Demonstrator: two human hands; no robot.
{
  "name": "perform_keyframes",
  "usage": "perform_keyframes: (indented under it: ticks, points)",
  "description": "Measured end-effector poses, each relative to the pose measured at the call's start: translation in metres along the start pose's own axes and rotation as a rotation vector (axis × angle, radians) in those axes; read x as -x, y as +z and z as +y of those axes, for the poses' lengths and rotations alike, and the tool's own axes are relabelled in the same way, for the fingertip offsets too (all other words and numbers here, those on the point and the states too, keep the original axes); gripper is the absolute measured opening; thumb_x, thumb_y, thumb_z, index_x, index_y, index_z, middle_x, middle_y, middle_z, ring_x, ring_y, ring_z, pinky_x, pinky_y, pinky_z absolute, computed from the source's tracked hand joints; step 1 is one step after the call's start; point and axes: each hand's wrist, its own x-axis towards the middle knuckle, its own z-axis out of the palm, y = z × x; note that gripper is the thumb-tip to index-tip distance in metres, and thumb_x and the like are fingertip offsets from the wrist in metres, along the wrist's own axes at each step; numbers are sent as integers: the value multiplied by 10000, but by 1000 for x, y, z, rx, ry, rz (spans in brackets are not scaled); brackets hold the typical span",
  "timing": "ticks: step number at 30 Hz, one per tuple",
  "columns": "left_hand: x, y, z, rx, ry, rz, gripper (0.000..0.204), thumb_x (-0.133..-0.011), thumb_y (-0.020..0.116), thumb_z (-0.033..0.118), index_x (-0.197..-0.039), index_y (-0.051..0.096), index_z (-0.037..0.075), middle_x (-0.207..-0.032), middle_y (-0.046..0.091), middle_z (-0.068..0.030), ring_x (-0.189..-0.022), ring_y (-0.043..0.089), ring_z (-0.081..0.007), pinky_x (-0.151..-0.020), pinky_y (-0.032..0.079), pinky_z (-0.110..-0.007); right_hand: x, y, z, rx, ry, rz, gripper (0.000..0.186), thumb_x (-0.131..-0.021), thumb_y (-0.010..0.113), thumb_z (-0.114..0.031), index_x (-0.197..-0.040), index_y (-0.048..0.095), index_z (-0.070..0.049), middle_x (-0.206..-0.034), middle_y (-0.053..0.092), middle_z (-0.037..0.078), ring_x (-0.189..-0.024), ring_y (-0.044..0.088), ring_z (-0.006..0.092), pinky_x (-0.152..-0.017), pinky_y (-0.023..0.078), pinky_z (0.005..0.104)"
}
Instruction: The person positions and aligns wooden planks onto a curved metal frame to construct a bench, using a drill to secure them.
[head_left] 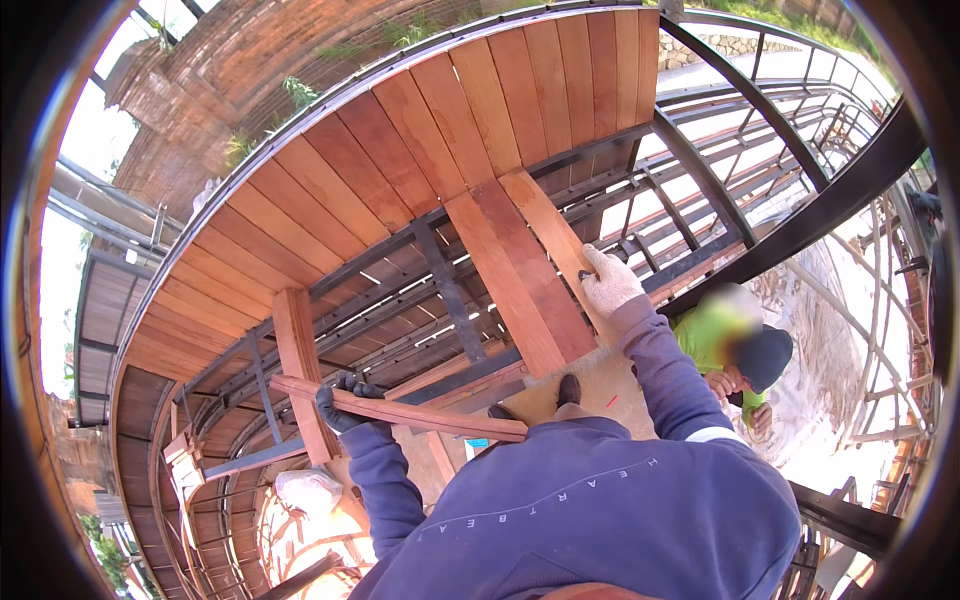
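Head view: from here I see the pale-gloved right hand [612, 283] touching the right edge of a loose board [552, 232].
Board way: up and left from that hand, its long side pointing to the curved row of planks [405, 130]; right hand is nearer.
Right grip: pinching or just resting, I cannot tell.
Left hand [345, 402]: dark glove, fingers curled round a long wood strip [430, 413], lying crosswise.
Stuff: flat red-brown wood, straight black metal bar [447, 290].

Left hand [345, 400]: dark-gloved, wrapped round a narrow wooden strip [440, 415] near its left end!
Right hand [612, 283]: pale-gloved, on the right edge of the rightmost loose plank [553, 228].
Deck boards [400, 145]: fanned along the metal frame [447, 290]'s outer curved edge.
Co-worker [705, 335]: lime top, off to the right.
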Motion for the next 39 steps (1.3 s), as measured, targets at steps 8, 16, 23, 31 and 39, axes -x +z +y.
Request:
perform_keyframes:
  ticks: [8,16,23,31,39]
  points:
    - [-2,7,-14,-45,18,26,430,-753,776,359,-957,582,34,-824,610,-66,-619,604,-175,-529,559,-275,-19,10,26,-287,83,-130,531,-887,495,-32,-1417,516,-27,-1325,622,203,-1233,601,283,-1042,456,337]
    - [5,13,-13,-27,17,31,444,-745,768,382,-930,594,17,-804,636,-73,-568,594,-174,-506,545,-282,-16,20,39,-357,34,-72,464,-942,560,-75,-1402,526,-19,-1327,626,187,-1234,598,288,-1034,458,319]
    - [-1,8,-20,-17,5,53,366,-770,748,363,-910,613,53,-803,642,-61,-574,596,-167,-508,552,-278,-23,20,30,-311,166,-146,470,-940,563,-124,-1402,530,-47,-1381,584,188,-1272,568,306,-1076,432,342]
    - [-13,6,-29,9,15,-11,407,-744,777,383,-917,616,52,-777,603,-39,-601,572,-157,-532,545,-281,-28,34,27,-209,99,88,469,-927,531,-125,-1396,551,-125,-1279,635,207,-1193,604,367,-1018,477,403]
    - [-4,3,-20,41,9,9,320,-767,774,331,-931,618,104,-803,589,-21,-590,553,-145,-509,525,-268,-26,33,28,-220,76,81,486,-919,518,-160,-1401,547,-116,-1189,664,236,-1082,656,369,-956,501,395]
